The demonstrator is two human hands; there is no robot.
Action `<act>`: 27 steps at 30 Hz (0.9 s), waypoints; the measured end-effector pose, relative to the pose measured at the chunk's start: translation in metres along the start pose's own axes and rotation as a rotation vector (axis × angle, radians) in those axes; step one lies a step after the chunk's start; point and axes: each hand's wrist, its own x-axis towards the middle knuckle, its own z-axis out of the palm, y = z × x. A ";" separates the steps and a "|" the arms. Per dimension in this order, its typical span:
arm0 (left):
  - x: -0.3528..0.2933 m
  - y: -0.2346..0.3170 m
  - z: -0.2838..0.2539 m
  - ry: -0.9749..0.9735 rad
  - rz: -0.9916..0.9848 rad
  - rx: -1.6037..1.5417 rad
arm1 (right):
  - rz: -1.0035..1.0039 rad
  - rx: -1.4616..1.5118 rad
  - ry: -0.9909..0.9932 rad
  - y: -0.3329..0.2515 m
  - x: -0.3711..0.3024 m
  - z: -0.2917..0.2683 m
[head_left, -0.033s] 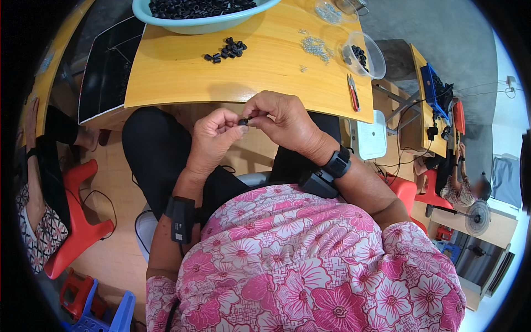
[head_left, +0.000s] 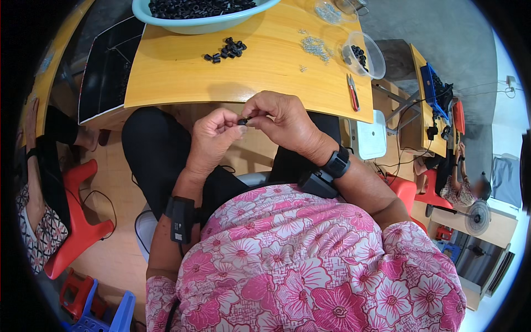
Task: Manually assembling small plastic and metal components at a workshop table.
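Observation:
Just off the table's near edge, above my lap, a small black part [head_left: 242, 122] sits between my fingertips. My left hand [head_left: 211, 134] pinches it with thumb and forefinger. From the other side, my right hand [head_left: 285, 120] closes its thumb and fingertips on the part's right end; whether they also hold a second tiny piece is hidden. Farther off on the table lies a loose cluster of short black tubular pieces [head_left: 232, 48]. Small clear pieces [head_left: 316, 48] are spread at the table's right side.
A pale blue basin [head_left: 188, 26] of black pieces stands at the wooden table's [head_left: 177, 83] far edge. Right are a clear tub [head_left: 377, 58] with black pieces, another clear container [head_left: 329, 13] and red-handled snips [head_left: 353, 93]. Other people sit left and far right; a red stool [head_left: 77, 221] stands left.

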 end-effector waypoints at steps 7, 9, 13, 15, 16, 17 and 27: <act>0.000 0.002 0.001 -0.003 -0.036 -0.061 | 0.220 0.400 0.063 0.011 -0.004 0.008; 0.001 -0.001 0.001 0.003 -0.036 -0.083 | 0.226 0.430 0.071 0.013 -0.003 0.009; 0.004 0.002 0.002 0.002 -0.070 -0.159 | 0.216 0.502 0.128 0.016 -0.001 0.010; 0.004 0.002 0.002 -0.003 -0.078 -0.160 | 0.214 0.507 0.127 0.018 -0.001 0.010; 0.003 0.002 0.002 -0.010 -0.086 -0.163 | 0.196 0.500 0.124 0.018 -0.002 0.010; 0.002 0.002 0.002 -0.008 -0.087 -0.162 | 0.178 0.492 0.120 0.018 -0.002 0.010; 0.005 0.006 0.004 -0.009 -0.068 -0.193 | 0.172 0.379 0.145 0.018 -0.001 0.009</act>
